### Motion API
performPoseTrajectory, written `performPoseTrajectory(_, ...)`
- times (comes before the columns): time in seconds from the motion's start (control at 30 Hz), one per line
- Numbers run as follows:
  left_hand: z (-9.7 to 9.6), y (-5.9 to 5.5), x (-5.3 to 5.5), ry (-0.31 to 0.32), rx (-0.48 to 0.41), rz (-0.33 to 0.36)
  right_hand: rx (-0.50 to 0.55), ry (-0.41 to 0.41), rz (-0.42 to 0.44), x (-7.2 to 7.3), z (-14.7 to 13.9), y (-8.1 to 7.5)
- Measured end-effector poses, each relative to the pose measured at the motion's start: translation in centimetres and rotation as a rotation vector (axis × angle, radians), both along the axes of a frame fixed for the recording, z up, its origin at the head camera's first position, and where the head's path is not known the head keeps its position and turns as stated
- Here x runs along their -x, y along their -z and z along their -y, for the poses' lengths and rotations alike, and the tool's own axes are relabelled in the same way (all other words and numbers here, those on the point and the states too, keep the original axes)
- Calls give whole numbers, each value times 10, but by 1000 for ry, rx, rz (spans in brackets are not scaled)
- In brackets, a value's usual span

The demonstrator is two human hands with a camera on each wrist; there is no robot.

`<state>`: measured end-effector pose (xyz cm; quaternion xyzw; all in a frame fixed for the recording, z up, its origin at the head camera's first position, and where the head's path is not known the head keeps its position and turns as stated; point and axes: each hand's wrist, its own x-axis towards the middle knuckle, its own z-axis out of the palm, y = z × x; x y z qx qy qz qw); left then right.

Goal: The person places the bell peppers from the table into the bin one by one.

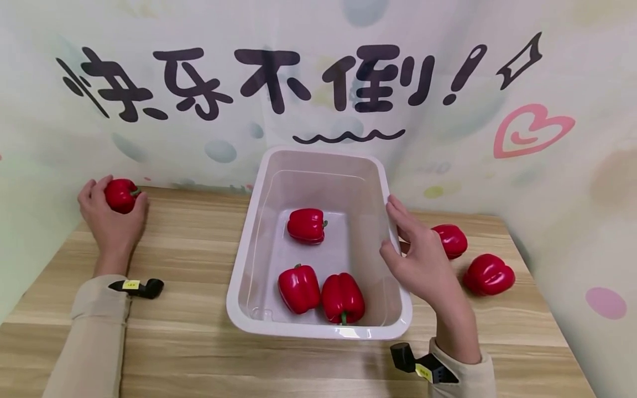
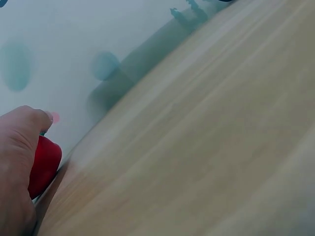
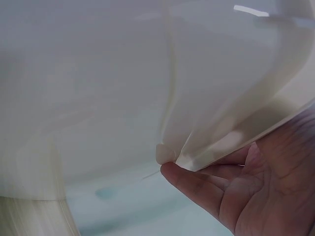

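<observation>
My left hand (image 1: 111, 221) grips a red bell pepper (image 1: 121, 195) at the table's far left, fingers on one side and thumb on the other. The left wrist view shows part of this pepper (image 2: 45, 164) beside the hand. A white plastic bin (image 1: 239, 265) stands in the middle, with three red bell peppers (image 1: 306, 225) lying inside. Against the bin's right rim rests my right hand (image 1: 423, 260), its fingers fairly straight. In the right wrist view a fingertip of that hand (image 3: 246, 196) touches the glossy bin wall (image 3: 113, 98).
Two more red bell peppers lie right of the bin: one (image 1: 452, 240) partly hidden by my right hand, the other (image 1: 489, 275) nearer the table's right edge. A printed cloth (image 1: 318, 33) hangs behind the wooden table (image 1: 199, 354).
</observation>
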<state>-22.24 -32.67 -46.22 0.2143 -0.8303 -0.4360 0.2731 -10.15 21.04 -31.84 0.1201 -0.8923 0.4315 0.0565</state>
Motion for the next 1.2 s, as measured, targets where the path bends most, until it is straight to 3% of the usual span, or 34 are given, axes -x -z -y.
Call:
performPoseTrajectory(0.37,4,1,5,-3,29,-3,-8,1,-5,2,1,0)
performPoseTrajectory(0.73,3,0,4,2,16,22,-11,4,-4,1,1,-1)
performPoseTrajectory(1.2,3,1,3,-7,63,13,-14,5,6,0,1,-2)
